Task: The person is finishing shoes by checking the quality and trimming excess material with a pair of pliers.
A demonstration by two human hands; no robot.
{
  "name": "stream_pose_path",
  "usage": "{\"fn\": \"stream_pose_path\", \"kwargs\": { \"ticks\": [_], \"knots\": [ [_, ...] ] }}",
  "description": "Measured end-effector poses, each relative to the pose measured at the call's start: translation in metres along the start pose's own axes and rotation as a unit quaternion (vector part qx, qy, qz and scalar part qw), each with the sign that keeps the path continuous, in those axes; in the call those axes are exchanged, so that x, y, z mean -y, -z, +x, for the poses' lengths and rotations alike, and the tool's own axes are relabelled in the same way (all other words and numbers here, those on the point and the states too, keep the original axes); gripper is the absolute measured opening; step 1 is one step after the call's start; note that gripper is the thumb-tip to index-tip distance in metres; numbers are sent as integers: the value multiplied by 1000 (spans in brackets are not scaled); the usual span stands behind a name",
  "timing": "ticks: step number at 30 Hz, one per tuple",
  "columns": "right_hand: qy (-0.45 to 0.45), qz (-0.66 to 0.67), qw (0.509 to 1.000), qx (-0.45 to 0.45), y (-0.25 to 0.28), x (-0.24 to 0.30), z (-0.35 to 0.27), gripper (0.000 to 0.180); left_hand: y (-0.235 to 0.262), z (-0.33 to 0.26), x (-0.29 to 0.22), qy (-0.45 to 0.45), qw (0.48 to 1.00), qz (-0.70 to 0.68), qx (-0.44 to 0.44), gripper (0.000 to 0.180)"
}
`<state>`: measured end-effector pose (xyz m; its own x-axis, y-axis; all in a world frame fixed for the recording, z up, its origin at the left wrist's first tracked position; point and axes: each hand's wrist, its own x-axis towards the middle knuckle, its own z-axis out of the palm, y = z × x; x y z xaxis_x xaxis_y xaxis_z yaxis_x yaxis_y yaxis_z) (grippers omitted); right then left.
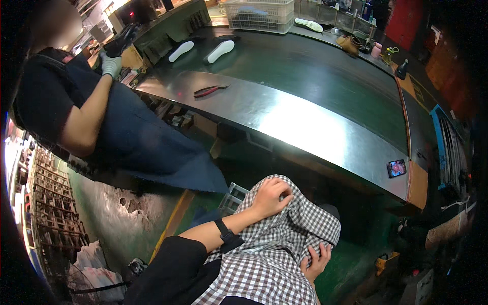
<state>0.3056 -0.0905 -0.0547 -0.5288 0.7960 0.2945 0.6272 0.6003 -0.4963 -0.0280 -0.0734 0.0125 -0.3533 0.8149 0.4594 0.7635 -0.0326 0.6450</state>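
Note:
My left hand (273, 197) rests on my knee over a brown-and-white checked apron (264, 272). Its fingers are loosely curled, and nothing shows in them. Lower down, my right hand (316, 260) lies against the apron by my other leg with its fingers apart, holding nothing. Beyond my knees, red-handled pliers (209, 91) lie on the metal edge (244, 104) of a long workbench. Two white sole-shaped pieces with dark material about them, one (181, 51) left of the other (221, 52), sit on the dark green belt (305, 76).
A co-worker in a dark apron (137, 137) stands at left, a gloved hand (110, 66) on a dark item. A phone (396, 168) lies at the bench's right end. A plastic crate (260, 16) and another white sole-shaped piece (308, 25) are at the back. Metal racks (56, 203) stand left.

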Motion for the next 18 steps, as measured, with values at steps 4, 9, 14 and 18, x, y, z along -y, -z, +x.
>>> {"fn": "stream_pose_path", "kwargs": {
  "ticks": [4, 9, 14, 18],
  "knots": [
    [5, -2, 1000, -4, -2, 2, 2, 30, 2, -3, 6, 8, 1000, -22, -16, 18],
    [7, -24, 1000, 9, -9, -15, -8, 31, 46, 45, 19, -50, 992, 29, -116, 13],
    [51, -33, 998, -19, 3, 6, 14, 34, 177, 134, 33, -68, 936, 188, -290, 10],
    [93, -26, 994, -47, 16, 17, 32, 31, 250, 164, 42, -69, 897, 184, -397, 17]
  ]
}}
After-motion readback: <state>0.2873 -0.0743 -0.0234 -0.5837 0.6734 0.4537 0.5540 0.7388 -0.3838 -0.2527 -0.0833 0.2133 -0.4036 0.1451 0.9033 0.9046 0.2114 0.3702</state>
